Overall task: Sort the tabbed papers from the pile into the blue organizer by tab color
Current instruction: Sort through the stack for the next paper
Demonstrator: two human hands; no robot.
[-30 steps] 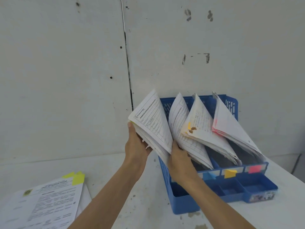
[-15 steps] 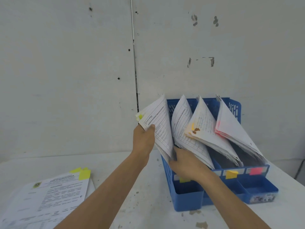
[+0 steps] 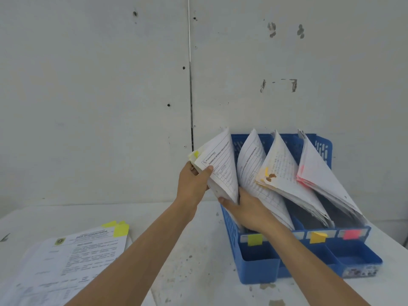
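Papers (image 3: 221,166) gripped inside organizer (image 3: 258,268), left edge.

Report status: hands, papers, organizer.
Left hand grips yellow-tabbed stack at top corner. Right hand holds its lower edge, in blue organizer leftmost slot, above yellow label. Pile with yellow tabs waits on table, left. Nothing blocking.

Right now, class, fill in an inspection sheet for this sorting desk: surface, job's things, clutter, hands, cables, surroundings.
Surface: white table, stained.
Job's things: blue organizer, papers standing in its other three slots; yellow-tabbed papers held at its leftmost slot; pile lies on the left.
Clutter: nothing seen.
Hands: left hand grips the papers' top corner; right hand holds their lower part.
Cables: nothing seen.
Surroundings: grey wall, vertical seam, marks.
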